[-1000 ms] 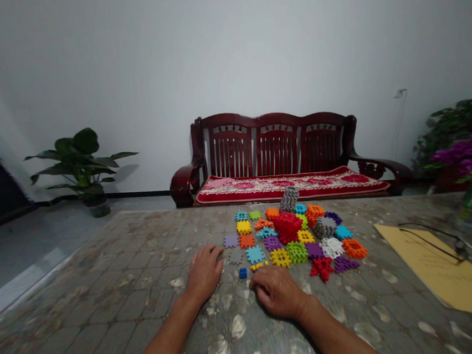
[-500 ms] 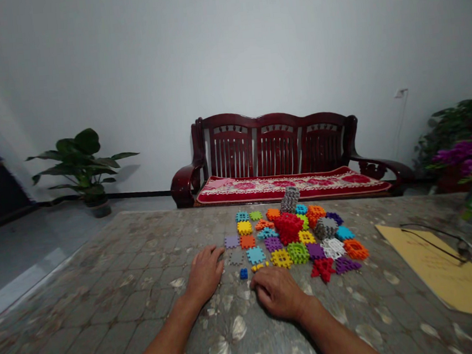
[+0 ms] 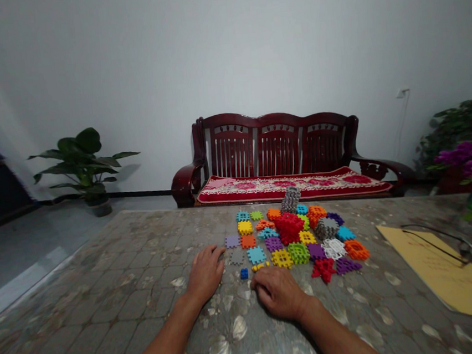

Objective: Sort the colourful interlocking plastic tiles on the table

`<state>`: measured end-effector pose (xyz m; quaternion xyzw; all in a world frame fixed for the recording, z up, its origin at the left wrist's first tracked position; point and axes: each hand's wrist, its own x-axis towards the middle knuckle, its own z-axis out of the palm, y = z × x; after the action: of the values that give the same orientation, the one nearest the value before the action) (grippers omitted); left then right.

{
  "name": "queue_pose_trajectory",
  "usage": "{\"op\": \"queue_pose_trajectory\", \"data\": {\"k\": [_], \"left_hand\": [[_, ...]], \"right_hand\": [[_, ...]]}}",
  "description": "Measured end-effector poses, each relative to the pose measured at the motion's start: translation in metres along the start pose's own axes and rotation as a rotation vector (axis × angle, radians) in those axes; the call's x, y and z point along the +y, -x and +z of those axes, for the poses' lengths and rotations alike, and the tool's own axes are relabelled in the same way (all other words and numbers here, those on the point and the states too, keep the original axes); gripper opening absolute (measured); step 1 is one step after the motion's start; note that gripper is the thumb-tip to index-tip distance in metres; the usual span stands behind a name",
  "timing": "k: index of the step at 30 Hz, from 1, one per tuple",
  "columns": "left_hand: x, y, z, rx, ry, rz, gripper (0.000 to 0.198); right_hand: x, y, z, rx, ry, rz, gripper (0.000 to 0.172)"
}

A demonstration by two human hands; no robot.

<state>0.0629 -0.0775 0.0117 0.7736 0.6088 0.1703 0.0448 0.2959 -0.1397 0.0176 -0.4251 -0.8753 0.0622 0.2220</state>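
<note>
My left hand (image 3: 206, 274) lies palm down on the table, its fingers stretched out near a lilac square tile (image 3: 233, 241) and a grey one (image 3: 236, 256). My right hand (image 3: 279, 294) rests on the table in a loose curl, and I see nothing in it. Just beyond its knuckles are small yellow pieces (image 3: 261, 266). Between the hands sits a little blue block (image 3: 244, 273). Further off spread colourful interlocking plastic pieces, among them a light blue tile (image 3: 256, 254), a yellow window piece (image 3: 282, 259), a red star (image 3: 324, 269) and a red pile (image 3: 290, 227).
The table (image 3: 105, 290) has a patterned grey cover. To the right lie a yellow paper (image 3: 446, 279) and eyeglasses (image 3: 438, 244). A grey stack (image 3: 290, 199) stands behind the pieces. Beyond the table is a wooden bench (image 3: 278, 145); a potted plant (image 3: 86, 163) stands left.
</note>
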Motion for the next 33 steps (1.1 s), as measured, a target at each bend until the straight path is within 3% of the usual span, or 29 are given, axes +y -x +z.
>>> {"op": "queue_pose_trajectory", "data": {"k": [33], "left_hand": [[-0.0014,-0.0009,0.0034,0.009,-0.004,0.006,0.039]], "right_hand": [[0.0027,0.0015,0.0023,-0.013,-0.029,0.01,0.021]]}}
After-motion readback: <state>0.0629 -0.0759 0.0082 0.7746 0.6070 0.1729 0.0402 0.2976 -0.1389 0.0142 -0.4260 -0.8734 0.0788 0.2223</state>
